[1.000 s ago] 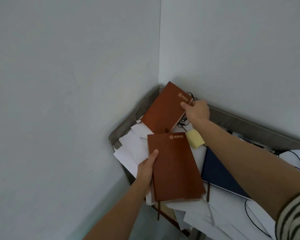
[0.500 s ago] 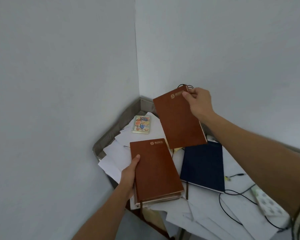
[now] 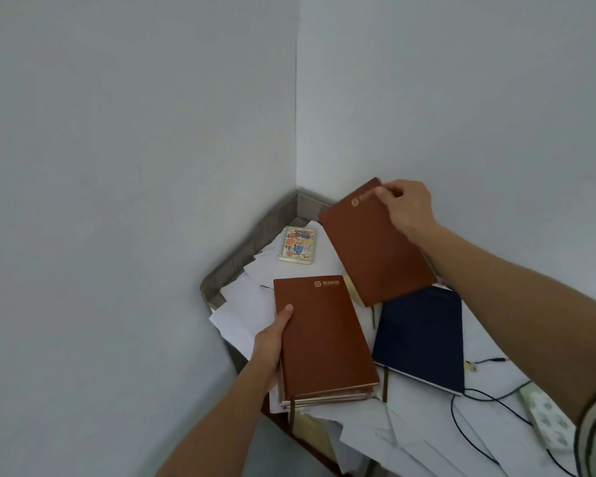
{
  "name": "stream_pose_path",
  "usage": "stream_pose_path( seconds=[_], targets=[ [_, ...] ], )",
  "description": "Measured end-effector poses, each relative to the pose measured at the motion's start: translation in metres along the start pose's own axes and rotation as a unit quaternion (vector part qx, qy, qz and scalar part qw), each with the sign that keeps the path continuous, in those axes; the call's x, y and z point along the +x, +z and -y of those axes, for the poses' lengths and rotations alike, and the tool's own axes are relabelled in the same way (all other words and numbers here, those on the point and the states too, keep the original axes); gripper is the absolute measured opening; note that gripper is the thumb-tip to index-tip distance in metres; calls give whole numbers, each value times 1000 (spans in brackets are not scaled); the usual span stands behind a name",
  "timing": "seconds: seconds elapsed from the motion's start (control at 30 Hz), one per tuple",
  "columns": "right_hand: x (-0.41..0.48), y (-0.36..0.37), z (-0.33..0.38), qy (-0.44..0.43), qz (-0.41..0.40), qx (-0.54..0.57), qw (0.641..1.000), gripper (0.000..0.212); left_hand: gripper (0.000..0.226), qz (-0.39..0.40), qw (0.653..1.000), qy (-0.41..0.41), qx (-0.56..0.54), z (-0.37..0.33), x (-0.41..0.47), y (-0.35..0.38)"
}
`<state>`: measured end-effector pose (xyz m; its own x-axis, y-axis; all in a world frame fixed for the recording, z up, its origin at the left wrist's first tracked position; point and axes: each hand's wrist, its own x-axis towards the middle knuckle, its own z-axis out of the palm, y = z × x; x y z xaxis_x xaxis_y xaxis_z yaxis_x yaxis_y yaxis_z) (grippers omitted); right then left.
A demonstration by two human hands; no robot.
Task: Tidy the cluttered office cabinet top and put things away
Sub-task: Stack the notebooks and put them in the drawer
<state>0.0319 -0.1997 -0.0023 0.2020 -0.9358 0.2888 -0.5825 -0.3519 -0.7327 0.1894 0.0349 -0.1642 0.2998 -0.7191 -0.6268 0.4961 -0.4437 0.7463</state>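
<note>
the right hand (image 3: 405, 206) has carried its pinched brown leather-look notebook (image 3: 375, 244) nearer the 2nd brown notebook (image 3: 324, 339), gripped by the left hand (image 3: 272, 346); loose white papers (image 3: 245, 304) hide the cabinet top.

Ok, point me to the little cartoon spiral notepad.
In the head view, the cartoon spiral notepad lies on loose white papers near the back corner of the cabinet top, left of the brown notebook held in the right hand.
</note>
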Motion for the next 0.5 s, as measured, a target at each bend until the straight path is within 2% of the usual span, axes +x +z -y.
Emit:
stream_pose_path(
  seconds=[0.13,0.23,0.37,0.5],
  targets=[
    [18,-8,14,107,-5,114,988,27,74,-2,1000,0,9,-3,-6,1],
    [2,4,15,149,43,111,982,33,91,1,1000,5,1,-2,-7,-1],
    [-49,44,-8,222,132,128,957,28,96,7,1000,9,-26,-1,-10,1],
    [-98,77,-31,239,176,117,948,28,103,-29,999,14,-13,1,-3,2]
  ],
)
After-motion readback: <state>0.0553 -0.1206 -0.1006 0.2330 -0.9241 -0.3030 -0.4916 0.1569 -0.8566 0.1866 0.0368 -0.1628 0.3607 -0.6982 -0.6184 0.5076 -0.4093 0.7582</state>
